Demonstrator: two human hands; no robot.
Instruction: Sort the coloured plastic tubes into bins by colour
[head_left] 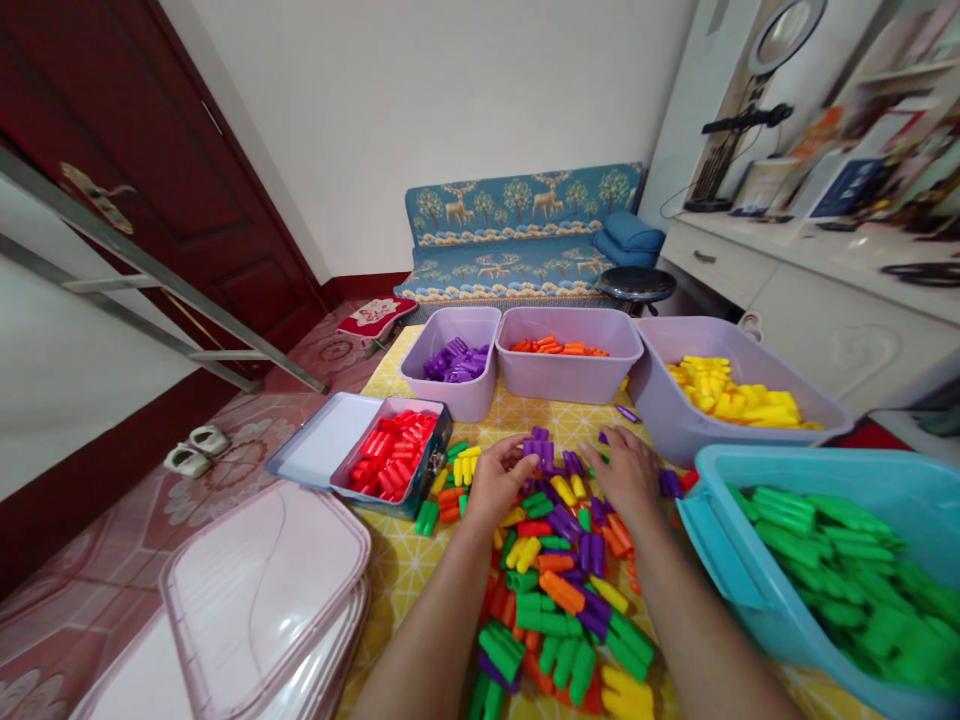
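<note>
As hands (495,482) (625,470) touch purple pieces (538,452), blurred packaging (847,187)

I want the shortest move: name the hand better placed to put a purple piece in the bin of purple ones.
Probably the left hand: it is right at a purple piece and lies nearer the lilac bin of purple ones than the right hand.

There are three lilac tubs (566,378), one turquoise tub (724,555), one case (328,436) and two hands (495,484).

You hold a purple, ribbed plastic block (538,453) at the far side of a jumbled, multicoloured plastic-block heap (562,592).
</note>
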